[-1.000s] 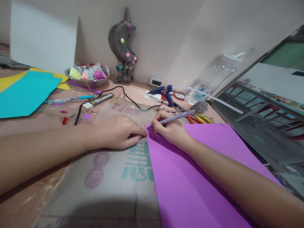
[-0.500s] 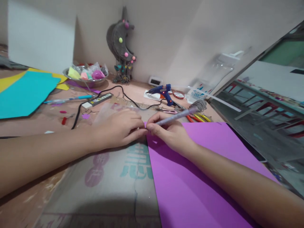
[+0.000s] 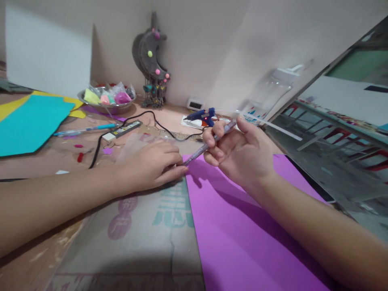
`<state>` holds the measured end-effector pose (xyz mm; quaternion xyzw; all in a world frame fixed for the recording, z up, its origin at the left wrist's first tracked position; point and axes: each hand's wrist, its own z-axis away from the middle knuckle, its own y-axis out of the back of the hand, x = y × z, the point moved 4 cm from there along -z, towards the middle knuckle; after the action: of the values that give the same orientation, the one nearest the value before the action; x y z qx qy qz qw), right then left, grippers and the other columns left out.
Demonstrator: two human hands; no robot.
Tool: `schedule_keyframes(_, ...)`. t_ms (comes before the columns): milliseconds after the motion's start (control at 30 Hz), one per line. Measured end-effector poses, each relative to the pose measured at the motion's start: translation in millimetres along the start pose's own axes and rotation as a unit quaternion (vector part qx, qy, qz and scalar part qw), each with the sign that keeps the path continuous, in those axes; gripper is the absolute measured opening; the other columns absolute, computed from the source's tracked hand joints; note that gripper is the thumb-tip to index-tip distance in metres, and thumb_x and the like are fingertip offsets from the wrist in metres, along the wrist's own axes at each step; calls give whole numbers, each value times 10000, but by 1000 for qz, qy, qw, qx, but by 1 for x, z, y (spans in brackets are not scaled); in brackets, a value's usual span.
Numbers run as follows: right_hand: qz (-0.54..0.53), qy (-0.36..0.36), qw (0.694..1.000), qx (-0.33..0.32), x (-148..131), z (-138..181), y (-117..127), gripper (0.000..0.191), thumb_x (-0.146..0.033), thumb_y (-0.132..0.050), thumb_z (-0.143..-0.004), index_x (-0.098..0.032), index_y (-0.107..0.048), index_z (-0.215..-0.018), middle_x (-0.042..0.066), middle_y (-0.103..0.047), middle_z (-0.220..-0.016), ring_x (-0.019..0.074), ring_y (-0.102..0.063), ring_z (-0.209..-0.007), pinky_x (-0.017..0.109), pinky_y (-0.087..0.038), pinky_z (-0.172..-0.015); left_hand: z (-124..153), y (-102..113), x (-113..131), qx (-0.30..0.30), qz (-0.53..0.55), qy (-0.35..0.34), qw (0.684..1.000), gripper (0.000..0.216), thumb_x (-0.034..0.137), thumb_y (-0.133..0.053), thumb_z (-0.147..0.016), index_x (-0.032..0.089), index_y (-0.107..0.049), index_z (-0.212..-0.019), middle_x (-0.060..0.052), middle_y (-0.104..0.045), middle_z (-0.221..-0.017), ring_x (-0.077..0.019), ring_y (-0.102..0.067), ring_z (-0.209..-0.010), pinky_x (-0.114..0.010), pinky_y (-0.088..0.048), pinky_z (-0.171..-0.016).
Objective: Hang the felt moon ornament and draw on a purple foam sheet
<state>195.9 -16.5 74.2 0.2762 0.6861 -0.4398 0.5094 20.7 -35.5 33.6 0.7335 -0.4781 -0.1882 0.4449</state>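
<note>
Right hand [image 3: 244, 151] has just turned palm-up, writing grip gone, fingers curled loosely round the pen [image 3: 196, 154] above the purple sheet [image 3: 233, 242]; marking looks paused. Whether my left hand [image 3: 151, 163] beside it pinches the tip, I can't tell.

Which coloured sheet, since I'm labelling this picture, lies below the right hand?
The large purple sheet; the right hand is above it, while the blue sheet and yellow one lie beyond the left arm.
</note>
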Motion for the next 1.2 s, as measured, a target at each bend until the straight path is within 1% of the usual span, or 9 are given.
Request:
schedule_keyframes(100,16,17,1000,16,-2,-2,9,447,-537,-388,-979,-219,-484,-681,8,-505,-658,106,-326,-480,265,-370,-489,0,-1,-1,-8,21,12,1000,369,392,-490,-1058,169,-667,-824,-27,-656,-767,-175,-576,-727,-308,-393,-694)
schedule_keyframes(200,76,45,994,58,-7,-5,23,433,-541,-442,-943,-229,-427,-644,11,-442,-627,117,-286,-495,284,-326,-495,1,-1,-3,-14,32,32,999,285,323,-503,-1040,172,-675,-870,-33,-687,-809,-186,-600,-770,-319,-418,-725)
schedule_keyframes(300,144,57,984,85,-9,-6,31,459,-594,-427,-928,-239,-383,-640,20,-422,-634,134,-277,-520,303,-318,-508,1,-2,-5,-14,32,37,999,240,275,-498,-1022,169,-679,-907,-42,-698,-840,-195,-614,-799,-329,-439,-744)
schedule_keyframes(433,233,64,966,97,-11,-4,27,510,-693,-374,-901,-245,-335,-660,18,-398,-639,145,-278,-542,303,-316,-506,2,-2,-4,-5,38,18,999,208,321,-565,-1015,169,-701,-1059,-48,-706,-918,-202,-643,-880,-332,-471,-794)
schedule_keyframes(567,221,78,967,97,-12,-1,21,495,-664,-403,-904,-243,-317,-659,24,-395,-639,146,-287,-549,307,-318,-513,4,-1,-2,21,15,-18,999,202,318,-592,-1023,169,-719,-1074,-68,-716,-1004,-199,-648,-909,-327,-471,-800)
schedule_keyframes(767,222,87,966,100,-10,2,21,498,-656,-399,-924,-245,-324,-653,29,-411,-630,147,-315,-549,308,-330,-507,6,0,-1,76,-12,-61,995,117,260,-650,-994,172,-727,-993,-52,-724,-941,-177,-640,-864,-311,-464,-782)
schedule_keyframes(933,258,89,956,112,-9,2,22,520,-690,-447,-893,-241,-324,-660,31,-400,-619,152,-323,-557,304,-310,-499,6,-2,-3,86,-9,-56,995,96,271,-690,-972,183,-729,-970,-35,-726,-910,-169,-642,-838,-315,-466,-762)
schedule_keyframes(1133,238,77,962,110,-8,2,20,510,-688,-457,-884,-244,-328,-669,28,-384,-617,155,-297,-557,316,-299,-521,4,-2,-2,84,-23,-61,994,165,300,-636,-1010,190,-724,-923,-26,-716,-866,-155,-637,-813,-306,-463,-734)
schedule_keyframes(1200,201,73,971,107,-7,2,19,491,-665,-455,-881,-246,-322,-662,24,-381,-615,149,-274,-544,317,-284,-517,4,-1,-1,83,-28,-60,994,197,304,-618,-1020,190,-721,-897,-24,-710,-846,-154,-635,-804,-308,-464,-729)
